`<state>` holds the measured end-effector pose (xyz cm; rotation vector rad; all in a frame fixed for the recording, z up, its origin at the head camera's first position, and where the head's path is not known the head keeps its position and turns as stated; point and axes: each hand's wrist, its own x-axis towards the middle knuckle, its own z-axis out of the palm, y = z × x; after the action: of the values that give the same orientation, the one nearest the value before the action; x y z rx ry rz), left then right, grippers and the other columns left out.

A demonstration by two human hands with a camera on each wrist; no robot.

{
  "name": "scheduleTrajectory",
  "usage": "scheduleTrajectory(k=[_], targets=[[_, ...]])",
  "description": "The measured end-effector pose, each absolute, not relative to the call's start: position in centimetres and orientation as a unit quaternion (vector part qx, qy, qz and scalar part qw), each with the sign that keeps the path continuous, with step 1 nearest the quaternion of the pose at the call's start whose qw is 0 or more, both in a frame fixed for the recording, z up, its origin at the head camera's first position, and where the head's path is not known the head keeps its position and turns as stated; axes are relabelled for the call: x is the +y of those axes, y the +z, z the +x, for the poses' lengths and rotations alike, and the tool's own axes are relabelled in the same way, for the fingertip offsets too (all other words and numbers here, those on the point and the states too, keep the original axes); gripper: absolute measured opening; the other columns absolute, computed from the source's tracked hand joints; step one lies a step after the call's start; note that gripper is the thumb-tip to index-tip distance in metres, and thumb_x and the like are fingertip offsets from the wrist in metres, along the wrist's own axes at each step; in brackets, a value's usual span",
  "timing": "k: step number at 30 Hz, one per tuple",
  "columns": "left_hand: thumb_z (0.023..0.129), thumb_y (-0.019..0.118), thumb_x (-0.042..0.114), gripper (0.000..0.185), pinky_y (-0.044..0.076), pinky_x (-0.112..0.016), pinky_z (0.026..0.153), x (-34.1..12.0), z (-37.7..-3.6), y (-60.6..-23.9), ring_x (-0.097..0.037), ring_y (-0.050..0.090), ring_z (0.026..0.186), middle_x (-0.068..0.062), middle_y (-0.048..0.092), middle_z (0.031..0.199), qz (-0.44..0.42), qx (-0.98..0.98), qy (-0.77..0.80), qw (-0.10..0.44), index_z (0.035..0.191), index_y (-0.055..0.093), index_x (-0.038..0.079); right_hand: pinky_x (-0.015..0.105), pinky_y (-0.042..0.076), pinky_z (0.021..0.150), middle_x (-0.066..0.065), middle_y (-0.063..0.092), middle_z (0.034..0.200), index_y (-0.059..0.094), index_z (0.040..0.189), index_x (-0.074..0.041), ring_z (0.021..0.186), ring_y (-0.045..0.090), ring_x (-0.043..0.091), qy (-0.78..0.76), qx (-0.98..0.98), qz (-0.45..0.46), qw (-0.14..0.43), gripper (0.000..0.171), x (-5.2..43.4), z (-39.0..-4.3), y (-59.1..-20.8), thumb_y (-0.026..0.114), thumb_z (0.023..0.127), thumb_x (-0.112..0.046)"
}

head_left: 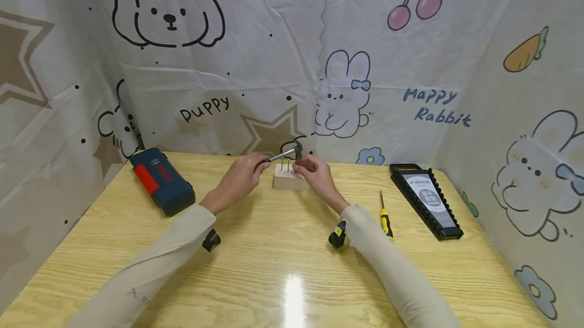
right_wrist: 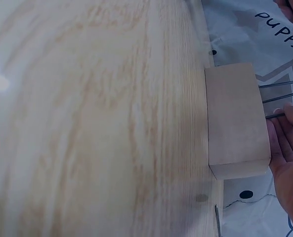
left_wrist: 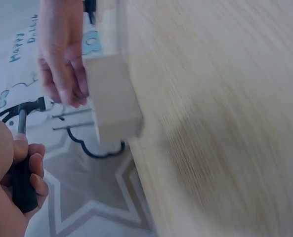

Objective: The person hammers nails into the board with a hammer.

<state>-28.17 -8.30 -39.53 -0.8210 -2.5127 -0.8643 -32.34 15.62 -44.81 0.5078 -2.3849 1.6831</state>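
A small pale wooden block stands near the far edge of the table, with thin nails sticking up from its top. My left hand grips the black handle of a small hammer, whose head hovers just above the nails. My right hand is at the block's right side and pinches one upright nail. In the left wrist view my left hand grips the hammer beside the block. The right wrist view shows the block, three nails and my right fingertips on the nearest one.
A blue tool case lies at the left of the wooden table. A yellow-handled screwdriver and a black tray of sockets lie at the right. Printed cloth walls close in the back and both sides.
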Motion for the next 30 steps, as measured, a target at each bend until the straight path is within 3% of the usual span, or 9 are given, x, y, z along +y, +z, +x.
scheduleTrajectory(k=[9,14,18,30], targets=[[0.109,0.057,0.009,0.018,0.050,-0.037,0.066,-8.4,-27.1,-38.4,-0.021,0.058,0.074,-0.015,0.067,0.096,-0.311,-0.851,-0.347,0.243,0.114,0.069,-0.004,0.030,0.056,0.095,0.021,0.075,0.112,0.071,0.111,0.004,0.104,0.073,0.031,0.562,-0.803,0.178,0.090,0.014,15.7,-32.2,-44.9,0.071,0.100,-0.005],[0.108,0.057,0.004,0.015,0.057,-0.041,0.072,-8.8,-27.3,-40.6,-0.026,0.068,0.084,-0.016,0.069,0.101,-0.321,-0.881,-0.265,0.225,0.113,0.067,-0.006,0.024,0.057,0.091,0.023,0.075,0.111,0.069,0.107,0.006,0.104,0.073,0.032,0.572,-0.798,0.173,0.085,0.011,15.5,-32.3,-44.8,0.071,0.099,-0.002],[0.107,0.058,0.005,0.015,0.055,-0.040,0.068,-8.8,-27.5,-41.0,-0.025,0.066,0.079,-0.016,0.069,0.098,-0.311,-0.886,-0.264,0.222,0.110,0.068,-0.006,0.023,0.056,0.091,0.024,0.075,0.111,0.070,0.107,0.007,0.105,0.073,0.034,0.574,-0.796,0.174,0.087,0.013,15.5,-32.5,-44.8,0.072,0.098,-0.003],[0.107,0.059,0.005,0.014,0.052,-0.038,0.065,-8.8,-27.6,-40.9,-0.024,0.062,0.075,-0.016,0.068,0.097,-0.299,-0.891,-0.270,0.208,0.109,0.068,-0.006,0.026,0.057,0.092,0.021,0.075,0.111,0.071,0.107,0.005,0.102,0.073,0.025,0.567,-0.798,0.181,0.096,0.012,15.7,-32.5,-45.0,0.073,0.099,-0.004]])
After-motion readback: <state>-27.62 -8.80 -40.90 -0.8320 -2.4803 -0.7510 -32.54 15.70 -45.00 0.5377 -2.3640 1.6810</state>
